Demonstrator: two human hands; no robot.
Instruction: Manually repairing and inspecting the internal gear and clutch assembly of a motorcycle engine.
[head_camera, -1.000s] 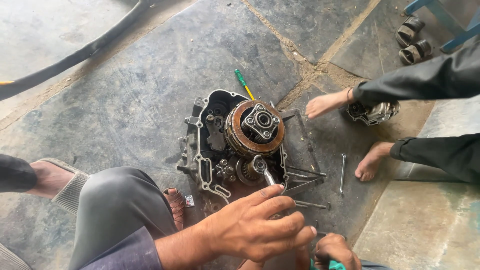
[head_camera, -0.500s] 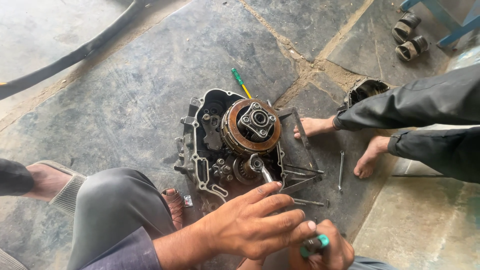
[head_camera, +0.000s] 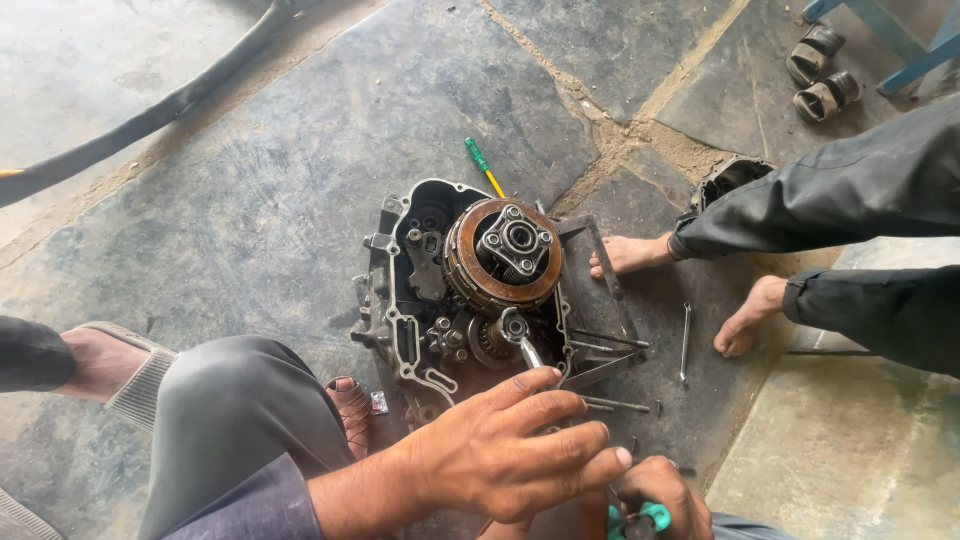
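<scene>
Engine case (head_camera: 430, 290) laid flat on stone floor (head_camera: 250, 200), clutch side up for access. Spanner (head_camera: 520, 335) steadied under left hand (head_camera: 510, 450), fingers spread. Right hand (head_camera: 665, 500) clamped on green-handled tool (head_camera: 650, 518).

Flat, even daylight, fairly bright, no hard source visible. Shadows soft and short: a faint one under the engine case (head_camera: 470, 290), another under the bent knee (head_camera: 240, 420). Stone floor (head_camera: 250, 200) has a dull sheen, upper left corner washed pale. No strong glare on the clutch metal. Focus sharp in the centre. The left hand (head_camera: 510, 455) is crisp; the right hand (head_camera: 660, 500) at the bottom edge is cropped and slightly soft. Mild wide-angle stretch toward corners.
</scene>
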